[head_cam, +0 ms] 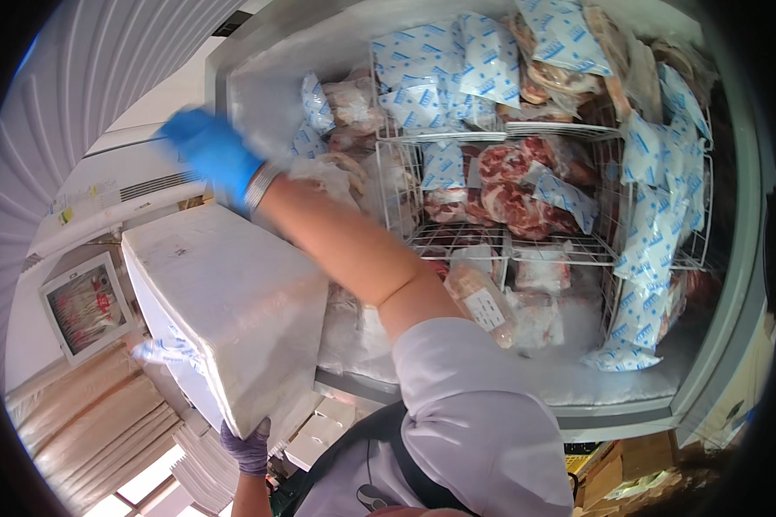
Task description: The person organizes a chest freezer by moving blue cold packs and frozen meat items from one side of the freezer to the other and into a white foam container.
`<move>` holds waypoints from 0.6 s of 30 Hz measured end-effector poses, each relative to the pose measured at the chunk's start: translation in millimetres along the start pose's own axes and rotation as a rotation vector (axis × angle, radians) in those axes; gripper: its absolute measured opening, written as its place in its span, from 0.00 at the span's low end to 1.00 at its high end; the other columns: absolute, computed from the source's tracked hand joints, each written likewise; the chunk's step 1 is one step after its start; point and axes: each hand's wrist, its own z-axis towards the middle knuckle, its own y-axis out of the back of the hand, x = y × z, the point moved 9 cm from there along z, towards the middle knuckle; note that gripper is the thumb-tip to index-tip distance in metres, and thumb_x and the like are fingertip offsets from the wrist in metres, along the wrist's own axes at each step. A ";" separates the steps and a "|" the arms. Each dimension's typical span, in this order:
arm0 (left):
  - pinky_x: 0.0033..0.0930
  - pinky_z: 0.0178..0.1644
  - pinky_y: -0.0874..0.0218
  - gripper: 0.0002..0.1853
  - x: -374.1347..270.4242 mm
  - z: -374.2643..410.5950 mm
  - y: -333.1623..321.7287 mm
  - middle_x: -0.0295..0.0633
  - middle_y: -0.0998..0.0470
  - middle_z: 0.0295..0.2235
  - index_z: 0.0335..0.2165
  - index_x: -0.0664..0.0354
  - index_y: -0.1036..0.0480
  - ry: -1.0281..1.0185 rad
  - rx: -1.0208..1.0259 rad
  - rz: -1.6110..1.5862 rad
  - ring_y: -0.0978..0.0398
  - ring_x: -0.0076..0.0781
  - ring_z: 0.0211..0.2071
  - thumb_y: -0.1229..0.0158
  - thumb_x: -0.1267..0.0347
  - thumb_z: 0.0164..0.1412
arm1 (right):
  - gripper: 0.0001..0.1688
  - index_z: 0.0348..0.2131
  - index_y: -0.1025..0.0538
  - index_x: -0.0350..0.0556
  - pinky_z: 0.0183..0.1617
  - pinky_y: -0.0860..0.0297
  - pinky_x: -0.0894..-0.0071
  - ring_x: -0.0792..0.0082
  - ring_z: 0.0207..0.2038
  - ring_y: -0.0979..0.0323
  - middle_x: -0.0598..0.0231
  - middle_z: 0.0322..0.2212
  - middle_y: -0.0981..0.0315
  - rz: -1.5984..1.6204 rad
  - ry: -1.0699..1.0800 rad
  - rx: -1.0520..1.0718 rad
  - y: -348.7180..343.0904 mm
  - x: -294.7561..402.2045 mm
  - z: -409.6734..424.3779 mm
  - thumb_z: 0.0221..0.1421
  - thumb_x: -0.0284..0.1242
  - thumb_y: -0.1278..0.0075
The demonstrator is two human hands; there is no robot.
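My left hand (248,446), in a purple glove, grips the lower edge of a tilted white foam box (258,291). White-and-blue printed packs (171,350) stick out at the box's left side. My right arm reaches across a chest freezer (621,413). My right hand (210,152), blue-gloved and blurred, is above the box, by the freezer's left rim; whether it holds anything is unclear. Inside the freezer, wire baskets (556,258) hold bagged red meat (511,187) and more printed packs (650,239). Other bagged meat (349,103) lies at the left of the baskets.
A grey corrugated surface (103,64) curves along the upper left. A framed panel (87,307) is beyond the foam box. Small white boxes (320,433) stand near my body, below the freezer's edge. Cardboard boxes (640,459) are at the lower right.
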 end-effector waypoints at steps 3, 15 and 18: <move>0.33 0.37 0.34 0.36 -2.5 0.6 -0.9 0.40 0.24 0.30 0.38 0.66 0.29 -0.016 0.006 0.002 0.27 0.30 0.31 0.26 0.54 0.33 | 0.17 0.22 0.22 0.42 0.34 0.31 0.56 0.51 0.28 0.27 0.49 0.27 0.26 -0.862 -0.119 -0.046 105.2 -98.7 4.2 0.53 0.33 0.59; 0.32 0.40 0.35 0.39 0.1 0.2 -5.9 0.41 0.25 0.34 0.42 0.67 0.31 0.051 0.069 -0.049 0.27 0.30 0.34 0.26 0.54 0.35 | 0.17 0.38 0.22 0.47 0.46 0.32 0.58 0.54 0.43 0.28 0.56 0.42 0.27 -1.202 -0.607 1.050 93.1 -217.9 -64.1 0.50 0.34 0.54; 0.33 0.40 0.35 0.38 -7.6 4.5 -6.7 0.41 0.25 0.34 0.42 0.67 0.31 0.016 0.066 -0.043 0.27 0.31 0.35 0.26 0.54 0.35 | 0.17 0.38 0.22 0.44 0.43 0.30 0.59 0.53 0.40 0.26 0.52 0.40 0.26 -1.257 -0.455 0.894 99.1 -229.8 -60.9 0.49 0.32 0.53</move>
